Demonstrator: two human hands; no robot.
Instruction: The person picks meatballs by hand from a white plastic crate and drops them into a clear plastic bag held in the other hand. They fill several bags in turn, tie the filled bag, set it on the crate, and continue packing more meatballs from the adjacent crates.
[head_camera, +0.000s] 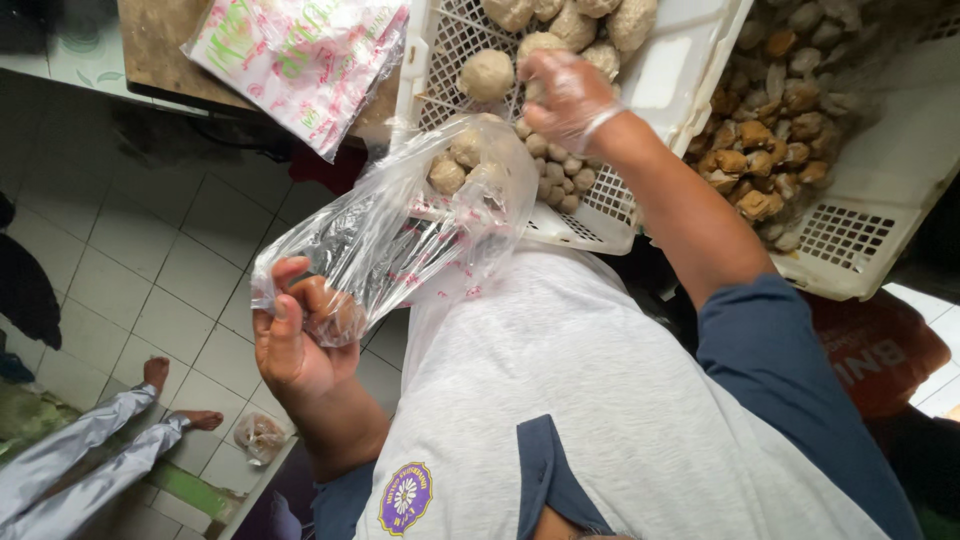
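Nearest the camera is the person's grey shirt (600, 400) with blue sleeves and a round badge (405, 497) at the lower hem. The left hand (295, 345) is bare, palm up, with the thumb and curled fingers (325, 305) pinching the gathered mouth of a clear plastic bag (400, 235). The bag extends up and to the right from that grip, its far end hanging in front of the tray edge; several pale round meatballs (455, 160) lie inside that far end, well apart from the pinching fingers. The right hand (570, 95) wears a thin clear glove and is lowered into a white perforated plastic tray (625, 205); its fingers are curled downward among small meatballs (555, 175), but whether they close on one cannot be told. Larger pale meatballs (487, 75) lie in the upper part of the same tray, just beside the gloved hand. To the right, a second white perforated tray (860, 240) holds brown and grey irregular pieces (765, 140). At the upper left, a stack of printed plastic bags (300, 55) rests on a brown surface. Below lies a white tiled floor (130, 270), where another person's bare feet (175, 395) and grey trouser legs show at lower left.
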